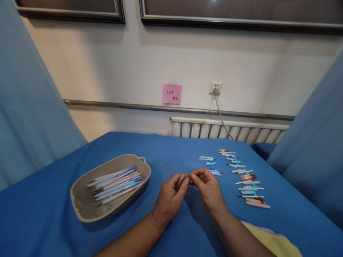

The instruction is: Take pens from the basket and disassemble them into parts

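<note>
My left hand (170, 196) is closed around a brown patterned pen barrel (181, 180), with its thumb lying along the near side. My right hand (207, 189) pinches the right end of the same piece between thumb and fingers, mostly hiding it. Both hands meet over the blue cloth, between a basin and rows of pen parts. In the grey-brown basin (81, 210) to the left lie several assembled pens (118, 185), some light blue and some brownish. Taken-apart pens (249, 184) are spread at the right: barrels, white refills and coloured clip ends.
A blue cloth (171, 150) covers the table. The yellow cloth (270, 239) sits at the front right, partly behind my right forearm. Beyond the table are a radiator (209, 130), a plugged-in socket (215, 88) and a pink note (172, 94). Blue curtains (29, 92) hang at both sides.
</note>
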A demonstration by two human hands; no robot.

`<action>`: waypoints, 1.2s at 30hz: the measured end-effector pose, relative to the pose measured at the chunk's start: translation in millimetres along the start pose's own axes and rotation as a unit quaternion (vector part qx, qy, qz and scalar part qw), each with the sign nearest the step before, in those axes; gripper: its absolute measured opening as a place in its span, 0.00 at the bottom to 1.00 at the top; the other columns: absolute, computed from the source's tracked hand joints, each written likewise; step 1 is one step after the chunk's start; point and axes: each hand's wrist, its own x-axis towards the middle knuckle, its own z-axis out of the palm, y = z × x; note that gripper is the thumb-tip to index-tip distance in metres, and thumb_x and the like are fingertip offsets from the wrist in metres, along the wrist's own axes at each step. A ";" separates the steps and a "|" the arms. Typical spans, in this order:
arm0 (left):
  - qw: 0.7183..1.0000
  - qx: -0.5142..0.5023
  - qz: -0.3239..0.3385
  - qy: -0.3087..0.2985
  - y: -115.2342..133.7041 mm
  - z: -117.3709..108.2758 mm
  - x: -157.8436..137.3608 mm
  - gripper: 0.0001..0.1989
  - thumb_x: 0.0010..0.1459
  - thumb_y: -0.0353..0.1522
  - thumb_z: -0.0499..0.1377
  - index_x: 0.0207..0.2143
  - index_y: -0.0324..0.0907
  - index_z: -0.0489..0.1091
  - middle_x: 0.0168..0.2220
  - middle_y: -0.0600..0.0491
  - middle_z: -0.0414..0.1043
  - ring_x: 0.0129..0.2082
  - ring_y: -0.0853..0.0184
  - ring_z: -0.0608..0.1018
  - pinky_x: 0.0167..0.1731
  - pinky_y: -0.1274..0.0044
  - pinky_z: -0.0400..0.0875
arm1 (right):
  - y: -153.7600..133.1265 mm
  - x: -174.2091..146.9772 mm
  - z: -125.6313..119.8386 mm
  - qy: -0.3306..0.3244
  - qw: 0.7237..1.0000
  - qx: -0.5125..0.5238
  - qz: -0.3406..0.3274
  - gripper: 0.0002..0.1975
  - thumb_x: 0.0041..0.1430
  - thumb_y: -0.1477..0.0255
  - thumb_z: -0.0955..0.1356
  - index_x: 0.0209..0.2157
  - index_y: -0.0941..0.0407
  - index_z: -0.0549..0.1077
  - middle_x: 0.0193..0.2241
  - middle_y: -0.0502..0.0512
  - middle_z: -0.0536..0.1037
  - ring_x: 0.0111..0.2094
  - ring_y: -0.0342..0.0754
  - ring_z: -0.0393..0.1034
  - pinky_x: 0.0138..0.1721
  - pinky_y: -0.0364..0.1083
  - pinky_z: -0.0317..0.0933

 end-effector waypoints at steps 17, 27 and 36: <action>0.975 -0.160 -0.132 -0.077 -0.2 -1.0 12.5 0.20 0.55 0.48 0.53 0.25 0.40 0.62 0.19 0.59 0.62 0.15 0.77 0.60 0.15 0.84 0.54 | 0.4 -0.4 3.0 -0.049 0.996 -0.072 0.016 0.13 0.49 0.63 0.71 0.33 0.57 0.78 0.22 0.51 0.74 0.22 0.41 0.62 0.24 0.41 0.57; 0.988 0.043 0.062 -0.134 15.3 -12.4 2.4 0.12 0.61 0.35 0.49 0.38 0.41 0.70 0.34 0.53 0.71 0.34 0.68 0.71 0.37 0.77 0.63 | -25.0 -0.2 1.8 -0.010 0.997 -0.054 -0.048 0.10 0.47 0.67 0.73 0.32 0.54 0.78 0.25 0.50 0.75 0.26 0.43 0.67 0.31 0.43 0.62; 0.986 0.088 0.066 -0.126 13.5 -11.9 1.5 0.14 0.62 0.36 0.47 0.40 0.41 0.69 0.34 0.51 0.72 0.34 0.66 0.72 0.37 0.76 0.64 | -23.8 -1.3 3.1 -0.021 0.995 -0.078 -0.066 0.07 0.47 0.69 0.73 0.31 0.54 0.77 0.28 0.51 0.75 0.29 0.45 0.70 0.33 0.44 0.65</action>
